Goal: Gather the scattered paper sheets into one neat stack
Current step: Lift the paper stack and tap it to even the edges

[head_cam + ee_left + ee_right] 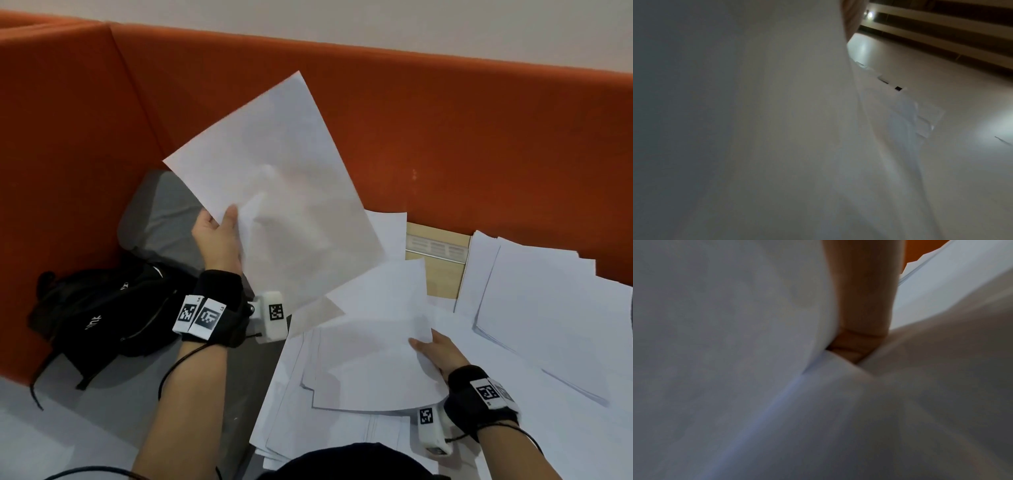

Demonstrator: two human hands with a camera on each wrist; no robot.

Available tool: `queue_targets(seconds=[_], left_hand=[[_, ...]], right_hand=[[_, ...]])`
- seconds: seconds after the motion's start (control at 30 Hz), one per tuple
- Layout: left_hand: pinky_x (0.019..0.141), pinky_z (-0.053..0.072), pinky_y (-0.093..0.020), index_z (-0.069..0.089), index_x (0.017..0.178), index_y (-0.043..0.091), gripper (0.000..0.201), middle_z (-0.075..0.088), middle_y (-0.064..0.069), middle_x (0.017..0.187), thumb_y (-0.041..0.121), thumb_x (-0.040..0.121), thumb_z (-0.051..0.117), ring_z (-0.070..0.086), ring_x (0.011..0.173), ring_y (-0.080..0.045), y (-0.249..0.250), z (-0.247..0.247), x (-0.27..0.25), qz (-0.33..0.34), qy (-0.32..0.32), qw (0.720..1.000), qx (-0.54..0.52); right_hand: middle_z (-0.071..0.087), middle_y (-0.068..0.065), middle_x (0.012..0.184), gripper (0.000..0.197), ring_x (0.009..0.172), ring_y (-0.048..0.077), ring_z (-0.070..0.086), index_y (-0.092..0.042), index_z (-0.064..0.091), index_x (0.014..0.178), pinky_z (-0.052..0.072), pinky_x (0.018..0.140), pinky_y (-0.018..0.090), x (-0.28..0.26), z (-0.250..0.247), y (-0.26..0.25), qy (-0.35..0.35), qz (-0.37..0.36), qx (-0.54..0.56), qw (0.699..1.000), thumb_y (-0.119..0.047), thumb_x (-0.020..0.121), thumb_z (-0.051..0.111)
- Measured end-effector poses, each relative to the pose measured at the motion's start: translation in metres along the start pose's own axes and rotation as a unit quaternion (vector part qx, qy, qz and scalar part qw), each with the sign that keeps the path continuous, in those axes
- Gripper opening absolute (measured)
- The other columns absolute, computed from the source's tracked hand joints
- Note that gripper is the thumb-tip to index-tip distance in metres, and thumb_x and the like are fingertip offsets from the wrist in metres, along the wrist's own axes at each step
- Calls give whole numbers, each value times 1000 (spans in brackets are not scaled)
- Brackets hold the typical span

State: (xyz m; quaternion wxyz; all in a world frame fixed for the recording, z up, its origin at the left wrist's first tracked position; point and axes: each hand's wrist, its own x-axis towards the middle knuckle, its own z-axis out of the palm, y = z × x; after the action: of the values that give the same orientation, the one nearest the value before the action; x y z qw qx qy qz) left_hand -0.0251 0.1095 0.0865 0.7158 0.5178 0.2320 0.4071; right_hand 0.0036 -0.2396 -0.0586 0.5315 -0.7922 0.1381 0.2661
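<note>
Over the messy desk point(433, 274), both hands were busy
Left hand point(219, 240) pinched a raised sheet point(274, 178); right hand point(440, 353) gripped a few sheets point(373, 363) off the pile point(555, 308).

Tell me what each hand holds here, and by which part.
The left hand pinches a raised sheet at its lower left edge. The right hand grips a few sheets at their right edge.

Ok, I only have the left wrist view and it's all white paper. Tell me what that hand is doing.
Observer: The left hand grips a raised sheet by its lower edge, above the desk.
Operator: Report the right hand.
Observer: The right hand holds a bundle of sheets low over the scattered papers.
Operator: Name anything left of the papers.
Observer: A black bag lies against the orange partition.
</note>
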Motion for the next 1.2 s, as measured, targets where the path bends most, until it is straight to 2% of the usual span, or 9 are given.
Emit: queue_targets(seconds=[0.17,0.27,0.37,0.5,0.6,0.7,0.87,1.03,1.2], left_hand=[[66,50,-18,58,108,-6,24,61,-10,98,-11,85,51,62,71,-5,-39,8,-13,-11,-119,981,153],[84,53,-42,59,107,-6,25,65,-15,104,-9,82,55,63,94,-26,-84,7,-30,-48,-193,951,238],[100,44,-45,55,118,-5,33,60,-20,122,0,85,59,56,116,-34,-126,9,-51,-87,-242,907,334],[111,32,-37,35,141,4,52,41,-10,143,19,94,53,39,134,-28,-154,10,-89,-145,-407,793,428],[110,29,-39,33,141,11,52,32,-9,145,28,95,49,28,134,-31,-157,3,-88,-71,-367,732,570],[105,32,-39,36,135,5,45,32,-13,142,24,96,48,30,129,-34,-150,-11,-72,-112,-282,729,614],[98,41,-34,55,115,-7,27,57,-23,122,4,91,49,50,117,-34,-153,-30,-66,-126,-312,754,564],[91,35,-22,53,122,1,31,47,-17,127,1,91,49,48,117,-28,-149,-32,-70,-103,-279,783,545],[97,37,-28,51,124,0,33,51,-18,126,3,90,51,48,117,-29,-147,-35,-72,-119,-278,774,556]], right_hand=[[52,15,135,43,117,28,52,-2,47,132,36,99,32,-1,0,-2,0,13,32,999,-24,96,50],[50,11,138,66,127,28,47,-12,44,137,35,103,37,-12,-4,-10,-2,65,125,990,-59,93,32],[71,10,108,74,102,30,64,-21,62,115,49,84,40,-35,-8,-27,-63,85,183,977,-76,83,24],[70,10,105,39,93,27,63,-13,63,116,48,76,33,-25,-1,-25,-38,40,83,995,-36,85,63],[62,16,114,40,93,25,53,4,55,122,39,81,28,-2,-1,-11,35,-2,-37,999,-13,87,64],[61,18,115,37,98,26,53,5,55,121,36,85,29,1,-2,-10,62,-19,-58,996,-10,88,61],[59,21,119,40,96,24,50,6,53,123,36,87,30,5,-3,-8,67,-16,-63,996,-11,88,62],[58,20,123,42,102,27,53,4,52,124,38,96,34,4,-4,-8,65,-11,-49,997,-15,88,63],[57,20,125,42,112,33,53,4,51,125,36,91,31,4,-5,-6,57,-11,-36,998,-13,89,62]])
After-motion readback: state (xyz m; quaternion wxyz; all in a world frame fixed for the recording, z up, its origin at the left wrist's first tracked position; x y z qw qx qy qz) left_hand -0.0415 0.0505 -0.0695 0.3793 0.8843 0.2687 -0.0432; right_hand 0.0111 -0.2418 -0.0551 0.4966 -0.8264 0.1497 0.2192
